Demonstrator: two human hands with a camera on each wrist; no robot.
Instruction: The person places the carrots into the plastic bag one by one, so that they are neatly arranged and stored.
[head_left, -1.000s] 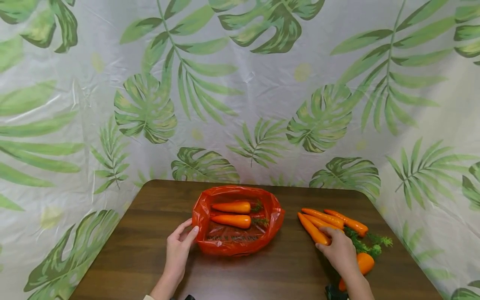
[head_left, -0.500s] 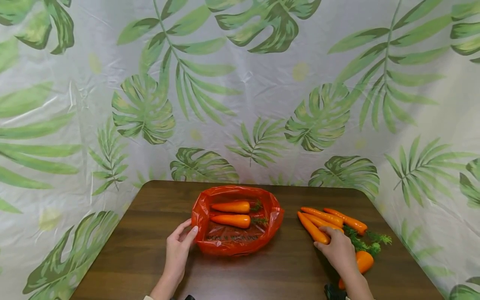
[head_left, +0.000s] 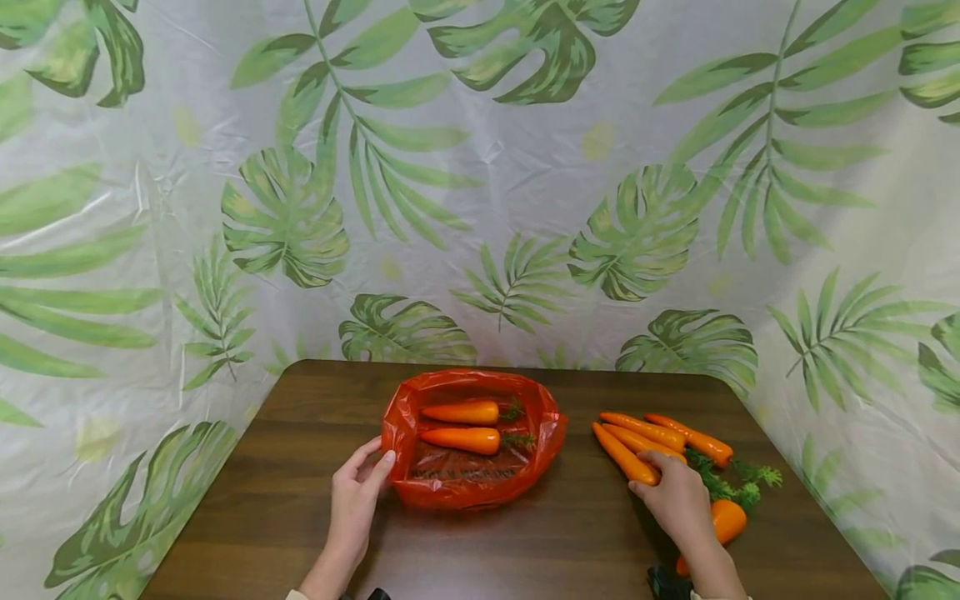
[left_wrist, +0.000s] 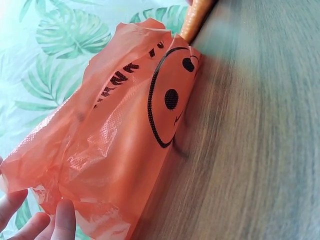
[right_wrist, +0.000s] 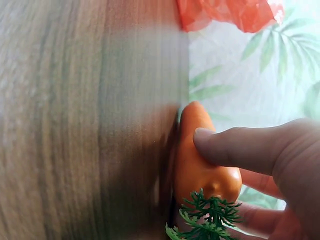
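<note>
Pale, glossy, leaf-printed backdrop [head_left: 525, 183]: rising straight behind the dark brown wood-grain table [head_left: 487, 554].
Thin red plastic bag [head_left: 480, 498]: centre stage on the table, mouth gaping, two tapered orange carrots [head_left: 459, 412] side by side inside.
Left hand [head_left: 356, 496]: thumb and forefinger close together on the bag's left edge; how firmly they pinch, can't tell. Light and steady looks best, as such thin film probably shifts easily.
Right hand [head_left: 678, 496]: thumb one side, fingers the other, parted just by the thick end of a smooth orange cone-shaped carrot [head_left: 621, 454].
Gripped carrot: low at the tabletop, right of the bag, tip towards it, right alongside another slim orange carrot [head_left: 639, 442]; actual contact is hard to call.
Feathery green top [right_wrist: 212, 215]: loose at the butt end, a likely snag; a straight-up lift should clear the neighbours best.
</note>
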